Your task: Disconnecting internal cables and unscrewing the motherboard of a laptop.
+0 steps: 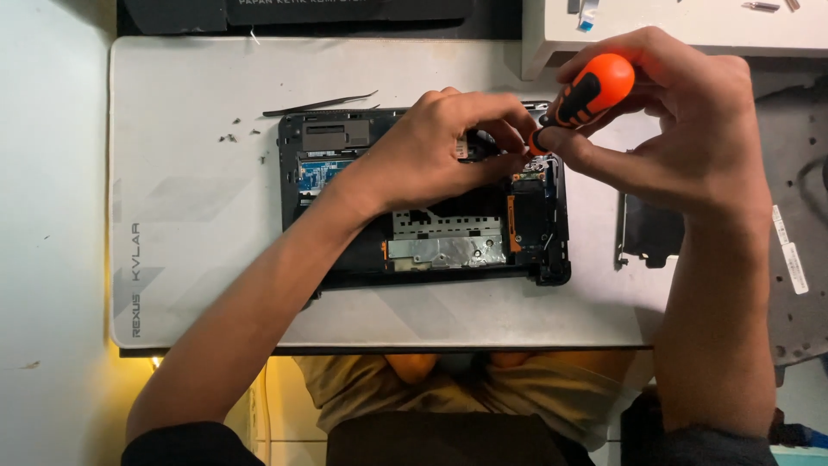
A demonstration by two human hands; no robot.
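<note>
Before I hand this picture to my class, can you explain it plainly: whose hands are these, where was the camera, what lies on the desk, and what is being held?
There is no machine here, only a person's two bare hands. The single picture comes from a camera worn on the person's head, looking straight down, so the forearms reach in from the bottom edge.

On the pale desk mat lies an opened dark device, its cover off and its inner boards and silver shielding showing. The left hand rests on the device, steadying it. The right hand holds a screwdriver with an orange and black handle, fingers pinching it low down; its tip is hidden between the hands.

Nearby lie thin black tweezers, a few tiny screws and a removed dark panel.
</note>
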